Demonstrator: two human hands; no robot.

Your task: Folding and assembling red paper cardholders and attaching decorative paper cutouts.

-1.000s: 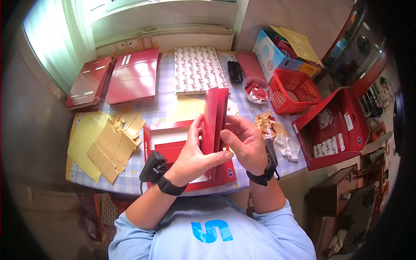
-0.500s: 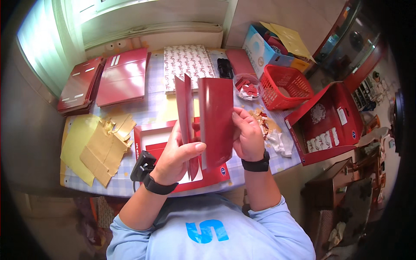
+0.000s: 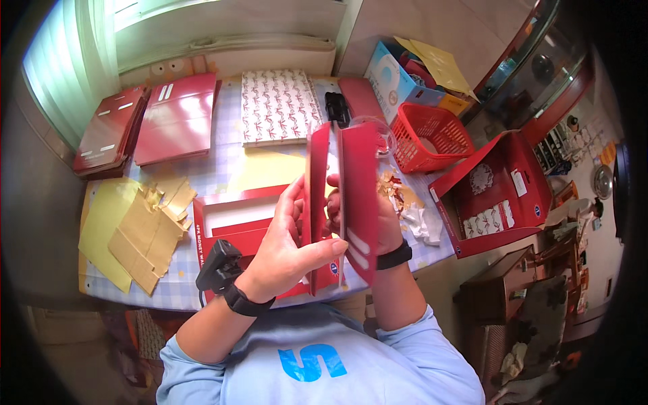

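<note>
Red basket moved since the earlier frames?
No. The red basket keeps its place beside the blue box; both slid left together in the picture as the view shifted.

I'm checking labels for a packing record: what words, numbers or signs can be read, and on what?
Told without copying:
Pale-blue shirt: one large blue character.
Flat red box: white lettering on its left edge, partly legible; round blue emblem, detail too small.
Open red box: round blue emblem, too small.
Blue box: pale marks, unclear.
Leftmost red stack: white lettering, too small.
Held red cards: none legible.
</note>
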